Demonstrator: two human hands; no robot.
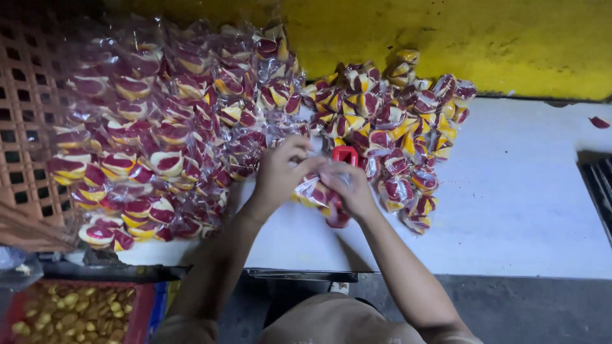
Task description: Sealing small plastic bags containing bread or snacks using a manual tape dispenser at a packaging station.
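Observation:
Both my hands meet at the middle of a white table (510, 216). My left hand (278, 173) and my right hand (349, 188) pinch one clear plastic packet (313, 190) of red, yellow and white sweets between them. Just behind my right hand stands a small red tool (345, 153), partly hidden by my fingers. A big heap of filled packets (159, 127) lies to the left, touching my left hand. A smaller heap of the same packets (395, 121) lies right behind and beside my right hand.
An orange plastic crate (22, 127) leans at the far left. Below the table's front edge sits a red bin of small yellow pieces (70, 312). A yellow wall (478, 38) backs the table. A dark grating (599, 185) is at the right edge.

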